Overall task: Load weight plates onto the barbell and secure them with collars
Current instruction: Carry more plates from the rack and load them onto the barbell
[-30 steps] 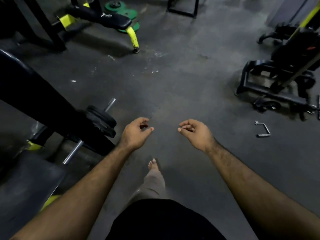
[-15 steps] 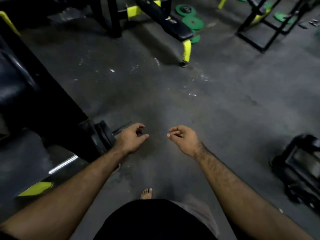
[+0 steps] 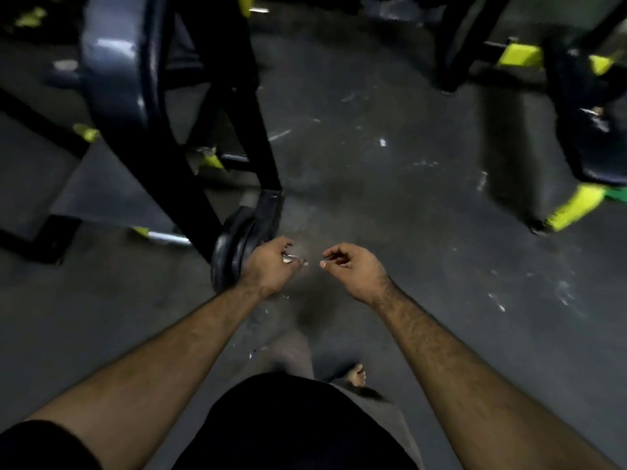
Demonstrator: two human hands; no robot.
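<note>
The barbell [image 3: 168, 237] runs low across a black rack, and its silver shaft shows left of the rack post. Two black weight plates [image 3: 229, 254] sit on its near sleeve. My left hand [image 3: 270, 268] is right beside those plates, fingers curled. The silver sleeve tip [image 3: 296, 259] shows between my thumb and fingers; whether I grip it is unclear. My right hand [image 3: 353, 270] hovers just right of the sleeve tip, loosely curled and holding nothing. No collar is visible.
A black rack post [image 3: 261, 137] rises just behind the plates, with a large dark plate [image 3: 112, 79] blurred at upper left. A bench with yellow feet [image 3: 570, 210] stands at right, a green plate [image 3: 618, 194] beside it. My bare foot [image 3: 356, 374] is on the grey floor.
The view has swung towards the rack as I walked. The loaded barbell end now lies directly at my left hand, where before both hands hung over bare floor.
</note>
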